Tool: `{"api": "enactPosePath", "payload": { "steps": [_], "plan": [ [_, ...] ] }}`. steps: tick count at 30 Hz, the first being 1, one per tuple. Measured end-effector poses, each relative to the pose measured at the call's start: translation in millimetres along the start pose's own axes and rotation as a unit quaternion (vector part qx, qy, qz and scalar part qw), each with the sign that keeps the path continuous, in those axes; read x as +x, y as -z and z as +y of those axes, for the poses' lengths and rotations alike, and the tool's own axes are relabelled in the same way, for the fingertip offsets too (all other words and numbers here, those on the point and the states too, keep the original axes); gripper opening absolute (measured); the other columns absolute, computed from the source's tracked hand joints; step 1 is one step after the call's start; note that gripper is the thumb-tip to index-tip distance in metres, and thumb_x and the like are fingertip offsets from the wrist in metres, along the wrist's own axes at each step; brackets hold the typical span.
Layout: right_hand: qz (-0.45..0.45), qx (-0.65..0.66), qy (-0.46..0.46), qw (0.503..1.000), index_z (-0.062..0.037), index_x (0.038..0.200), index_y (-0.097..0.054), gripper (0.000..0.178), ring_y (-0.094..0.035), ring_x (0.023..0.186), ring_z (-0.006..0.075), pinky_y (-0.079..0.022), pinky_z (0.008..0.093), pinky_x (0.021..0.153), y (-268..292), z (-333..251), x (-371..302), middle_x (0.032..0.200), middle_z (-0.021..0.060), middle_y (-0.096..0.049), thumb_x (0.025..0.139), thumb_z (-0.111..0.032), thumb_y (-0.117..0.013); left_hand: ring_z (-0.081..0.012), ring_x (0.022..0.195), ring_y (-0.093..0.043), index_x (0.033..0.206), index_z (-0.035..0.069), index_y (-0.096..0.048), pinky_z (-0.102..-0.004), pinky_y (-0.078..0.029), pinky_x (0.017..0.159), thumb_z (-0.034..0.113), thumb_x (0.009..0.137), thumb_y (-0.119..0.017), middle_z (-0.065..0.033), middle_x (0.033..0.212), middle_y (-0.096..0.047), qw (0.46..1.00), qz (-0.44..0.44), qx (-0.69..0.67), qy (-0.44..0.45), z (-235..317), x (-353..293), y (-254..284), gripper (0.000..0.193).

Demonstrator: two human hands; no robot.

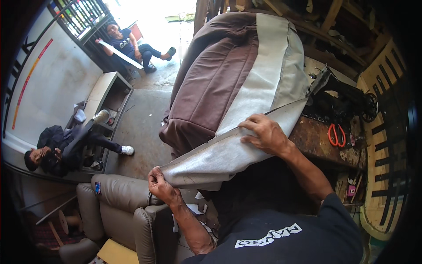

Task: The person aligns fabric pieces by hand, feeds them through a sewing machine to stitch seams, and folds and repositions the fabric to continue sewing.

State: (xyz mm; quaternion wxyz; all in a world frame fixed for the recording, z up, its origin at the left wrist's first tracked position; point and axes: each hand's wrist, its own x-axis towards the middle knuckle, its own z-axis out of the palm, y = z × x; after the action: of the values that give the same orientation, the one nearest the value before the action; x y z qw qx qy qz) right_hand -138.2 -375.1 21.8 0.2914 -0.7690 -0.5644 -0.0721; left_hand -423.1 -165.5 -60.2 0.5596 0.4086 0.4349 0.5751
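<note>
A large brown upholstery cover [211, 83] with a pale grey fabric border [259, 66] is draped across the work table. Its near edge is turned up, so the whitish underside faces me. My left hand [162, 187] pinches the near left corner of this flap. Farther right along the same edge, my right hand [266, 134] grips the fabric with curled fingers, its thumb side partly hidden. A black sewing machine [338, 99] stands at the right, next to the raised end of the cover.
Orange-handled scissors [336, 135] lie on the worn wooden table [310, 138]. A brown leather armchair [121, 211] stands at the lower left. One person [66, 149] sits by a low shelf [110, 88]; another person [127, 44] sits near the bright doorway. A slatted wooden frame [384, 145] leans at right.
</note>
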Motion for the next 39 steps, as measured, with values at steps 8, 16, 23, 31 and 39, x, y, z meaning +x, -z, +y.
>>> {"api": "enactPosePath", "payload": {
  "steps": [8,16,23,31,39],
  "plan": [
    [-0.143,0.121,0.046,0.981,-0.0133,0.124,-0.072,0.031,-0.068,0.099,0.0355,-0.055,0.0486,0.087,-16,0,52,0.106,0.0122,-0.071,0.096,-0.025,-0.071,-0.0089,0.084,-0.059,0.094,0.005,-0.072,-0.0258,-0.049,0.077,0.015,0.105,-0.066,0.0001,0.090,-0.068,0.988,-0.004,0.142,-0.059,13,-7,12,0.016],
    [-0.283,0.208,0.045,0.935,-0.0017,0.099,-0.074,0.022,-0.072,0.084,0.0336,-0.056,0.0427,0.076,10,-10,68,0.091,0.0169,-0.072,0.081,-0.013,-0.078,-0.0052,0.086,-0.060,0.103,0.004,-0.072,-0.0237,-0.048,0.076,0.015,0.104,-0.069,0.0015,0.093,-0.070,0.990,-0.120,0.014,-0.073,31,-17,19,0.011],
    [-0.330,0.130,0.076,0.932,-0.0015,0.090,-0.069,0.018,-0.070,0.077,0.0341,-0.055,0.0431,0.073,27,-32,62,0.083,0.0154,-0.070,0.075,-0.009,-0.077,-0.0061,0.080,-0.059,0.100,0.003,-0.073,-0.0225,-0.047,0.073,0.014,0.103,-0.070,0.0011,0.087,-0.068,0.972,-0.140,0.089,-0.166,41,-24,26,0.012],
    [-0.028,-0.080,0.135,0.987,-0.0049,0.090,-0.067,0.006,-0.063,0.080,0.0313,-0.052,0.0457,0.070,-22,-7,41,0.083,0.0114,-0.059,0.085,-0.007,-0.070,-0.0087,0.084,-0.063,0.097,0.003,-0.077,-0.0267,-0.052,0.080,0.020,0.103,-0.071,0.0001,0.089,-0.073,0.990,-0.086,0.104,-0.029,-8,5,12,0.019],
    [-0.072,-0.021,0.024,0.997,-0.0056,0.108,-0.071,0.024,-0.070,0.094,0.0319,-0.060,0.0422,0.082,-31,20,27,0.098,0.0119,-0.068,0.087,-0.016,-0.077,-0.0110,0.077,-0.062,0.099,0.001,-0.074,-0.0275,-0.053,0.072,0.015,0.103,-0.069,-0.0032,0.090,-0.071,0.994,-0.064,0.055,0.068,-68,36,21,0.016]
  ]
}}
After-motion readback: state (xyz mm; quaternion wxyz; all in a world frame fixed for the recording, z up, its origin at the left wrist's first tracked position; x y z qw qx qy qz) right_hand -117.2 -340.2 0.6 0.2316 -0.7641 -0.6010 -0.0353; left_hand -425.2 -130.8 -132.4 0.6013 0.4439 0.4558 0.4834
